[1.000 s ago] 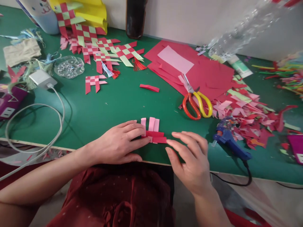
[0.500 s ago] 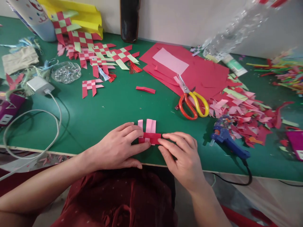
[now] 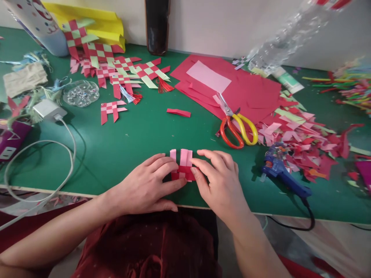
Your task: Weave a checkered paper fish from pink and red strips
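Observation:
A small weave of red and pink paper strips (image 3: 186,170) lies near the table's front edge, with pink strip ends (image 3: 186,156) standing out at its far side. My left hand (image 3: 155,181) presses it down from the left, and its fingers cover part of the weave. At the right edge, the thumb and index finger of my right hand (image 3: 218,177) are closed on the paper, the other fingers lifted and bent. A loose red strip (image 3: 179,112) lies beyond my hands. Scissors (image 3: 236,127) with a red and a yellow handle rest to the right.
Finished woven paper fish (image 3: 149,71) sit at the back left. Red paper sheets (image 3: 246,90), a heap of paper scraps (image 3: 301,135) and a blue glue gun (image 3: 284,175) occupy the right. A white charger (image 3: 49,110) with a looped cable is at left.
My right thumb and fingers have drawn in leftward along the red strip to the right edge of the weave. My left hand stays on the paper. The view has shifted slightly.

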A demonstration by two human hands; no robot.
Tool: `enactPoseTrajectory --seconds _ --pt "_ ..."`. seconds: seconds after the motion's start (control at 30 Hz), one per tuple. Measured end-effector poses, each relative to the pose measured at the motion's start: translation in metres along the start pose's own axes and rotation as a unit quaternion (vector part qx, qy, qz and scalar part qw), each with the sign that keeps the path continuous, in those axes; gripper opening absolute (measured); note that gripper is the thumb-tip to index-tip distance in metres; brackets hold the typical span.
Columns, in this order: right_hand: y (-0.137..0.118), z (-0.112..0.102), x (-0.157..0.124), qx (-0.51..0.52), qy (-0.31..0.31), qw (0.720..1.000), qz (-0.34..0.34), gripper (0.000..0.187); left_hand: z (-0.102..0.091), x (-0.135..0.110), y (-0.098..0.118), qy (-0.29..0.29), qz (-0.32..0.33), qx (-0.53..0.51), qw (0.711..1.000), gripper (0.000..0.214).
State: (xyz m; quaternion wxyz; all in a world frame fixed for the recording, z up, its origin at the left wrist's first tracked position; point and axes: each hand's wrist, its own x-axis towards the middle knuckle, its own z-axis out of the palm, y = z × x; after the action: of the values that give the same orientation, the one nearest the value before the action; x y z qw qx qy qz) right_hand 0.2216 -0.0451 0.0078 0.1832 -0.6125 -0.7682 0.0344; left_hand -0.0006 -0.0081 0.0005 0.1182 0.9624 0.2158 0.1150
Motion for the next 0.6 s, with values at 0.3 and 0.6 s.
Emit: enactPoseTrajectory --seconds 0.3,0.6 --pt "-0.003 0.003 0.002 0.004 -0.007 1.0 -0.023 0.019 0.001 -0.002 -0.001 0.017 -0.016 0.003 1.0 0.057" --pt "0.0 -0.008 0.029 -0.004 0.011 0.998 -0.063 0.019 0.002 -0.004 0.001 0.016 -0.027 0.017 0.999 0.057"
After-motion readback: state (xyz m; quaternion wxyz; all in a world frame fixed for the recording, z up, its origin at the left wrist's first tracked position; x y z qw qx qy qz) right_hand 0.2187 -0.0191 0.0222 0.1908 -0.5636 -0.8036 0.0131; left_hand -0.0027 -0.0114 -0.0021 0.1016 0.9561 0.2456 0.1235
